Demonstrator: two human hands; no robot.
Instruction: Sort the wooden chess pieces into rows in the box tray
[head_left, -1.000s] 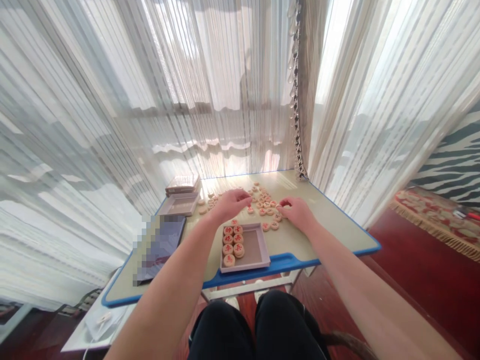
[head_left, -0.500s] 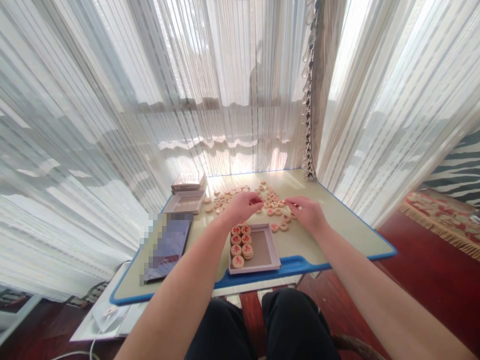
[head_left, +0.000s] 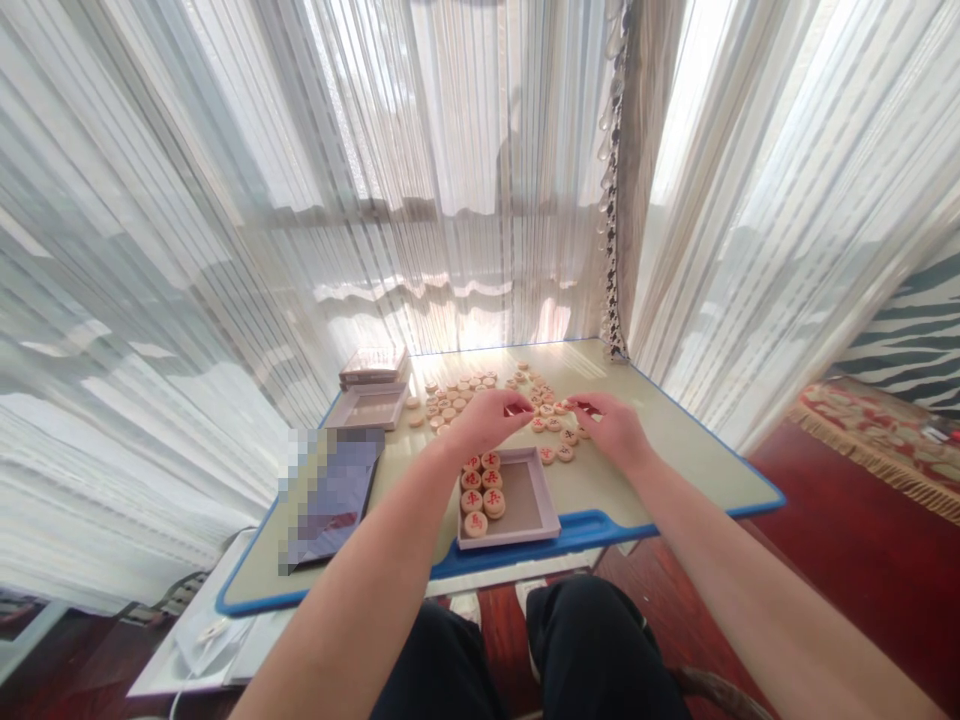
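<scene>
Round wooden chess pieces [head_left: 457,400] with red characters lie scattered over the far middle of a pale table with a blue rim [head_left: 585,525]. A shallow grey box [head_left: 529,495] near the front edge holds several pieces in two columns at its left side. My left hand [head_left: 487,420] hovers just beyond the box, fingers curled in a pinch on a piece marked in red. My right hand [head_left: 611,425] rests among the loose pieces to the right, fingertips pinched together on one of them.
A second grey box [head_left: 371,407] and a stacked lid or board [head_left: 373,365] stand at the far left. A dark tablet [head_left: 334,495] lies at the left. Sheer curtains enclose the table's far sides. A patterned rug [head_left: 885,435] lies on the red floor at right.
The view has shifted a little to the left and steadied. Both hands stay over the scattered pieces, and my left hand has drawn slightly nearer the box with its fingers pinched.
</scene>
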